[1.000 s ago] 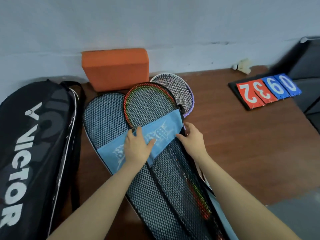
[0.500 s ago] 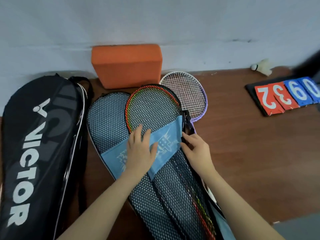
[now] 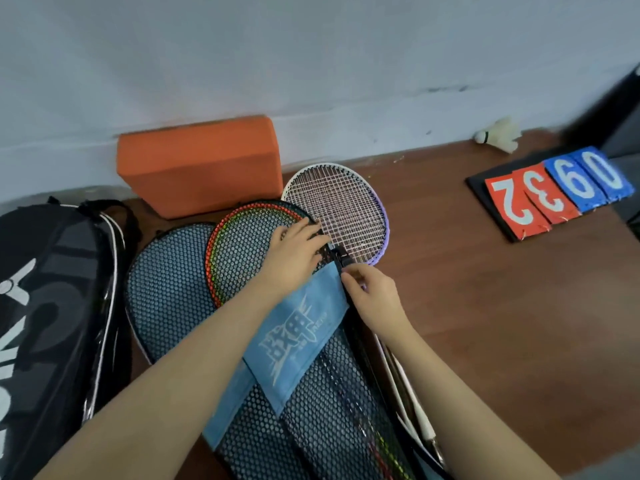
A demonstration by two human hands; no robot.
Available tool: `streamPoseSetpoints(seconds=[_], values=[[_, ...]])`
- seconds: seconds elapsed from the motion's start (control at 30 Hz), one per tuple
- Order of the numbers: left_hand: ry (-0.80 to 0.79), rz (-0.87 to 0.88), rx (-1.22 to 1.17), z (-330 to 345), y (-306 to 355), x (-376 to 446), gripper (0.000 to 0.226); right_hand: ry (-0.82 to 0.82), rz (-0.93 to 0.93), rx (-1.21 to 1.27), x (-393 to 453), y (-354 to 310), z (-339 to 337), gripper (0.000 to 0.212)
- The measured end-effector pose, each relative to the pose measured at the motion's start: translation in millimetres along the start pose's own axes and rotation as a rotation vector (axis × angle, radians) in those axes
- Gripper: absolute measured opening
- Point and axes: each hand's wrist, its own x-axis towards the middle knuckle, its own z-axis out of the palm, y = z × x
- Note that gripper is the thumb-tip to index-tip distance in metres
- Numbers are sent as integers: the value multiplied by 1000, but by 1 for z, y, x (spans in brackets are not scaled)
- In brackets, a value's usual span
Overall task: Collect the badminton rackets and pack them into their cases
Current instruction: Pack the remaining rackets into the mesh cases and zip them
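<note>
A black mesh racket case (image 3: 166, 289) with a blue fabric band (image 3: 298, 334) lies open on the wooden table. A racket with an orange and green frame (image 3: 239, 244) lies under the case's mesh flap. A white and purple racket (image 3: 346, 209) sticks out behind it. My left hand (image 3: 294, 251) rests flat on the mesh over the orange racket's head. My right hand (image 3: 374, 296) pinches the case's edge just below the black zipper pull (image 3: 343, 259).
A large black Victor racket bag (image 3: 52, 323) lies at the left. An orange foam block (image 3: 201, 164) leans on the wall behind the case. A shuttlecock (image 3: 498, 135) and a flip scoreboard (image 3: 554, 188) sit at the far right.
My left hand has moved up from the blue band onto the mesh over the racket head. My right hand has stayed at the zipper edge. The camera has come closer.
</note>
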Motion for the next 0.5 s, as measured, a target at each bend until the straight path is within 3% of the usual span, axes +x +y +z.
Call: streamPoseSetpoints(seconds=[0.27,0.5], values=[[-35,121,-10,-1,-14,20,25,-12,36,-63,30,-5,5,20],[247,120,-229,-12,-9,4,11,-11,55,117,21,-20,-3,20]])
